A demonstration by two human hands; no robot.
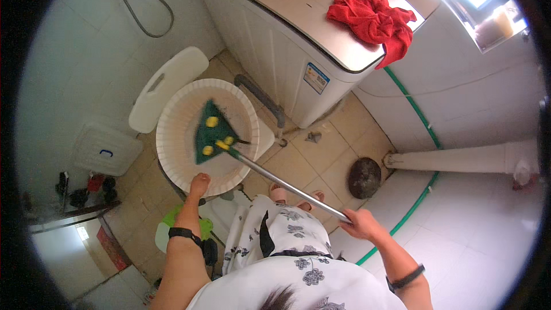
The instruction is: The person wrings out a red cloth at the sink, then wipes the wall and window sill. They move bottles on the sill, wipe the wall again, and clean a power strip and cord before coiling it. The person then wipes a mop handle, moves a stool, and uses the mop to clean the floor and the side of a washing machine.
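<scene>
A large white basin (165,124) with a ribbed rim stands on the floor, with cloudy water in its bottom. Inside it lies the triangular green head of a mop (287,185), with yellow fittings on top and a silver metal pole. My right hand (360,224) is wrapped round the pole near its upper end, at the right of my body. At the basin's near rim my left hand (200,185) is closed on the edge; its fingertips are partly hidden.
A white plastic seat-shaped panel (169,89) stands behind the basin. At the upper right a red cloth (373,20) lies on a washing machine (287,51). A grey drain hose (261,97), a dark round floor cover (364,177) and a white pipe (459,159) are nearby.
</scene>
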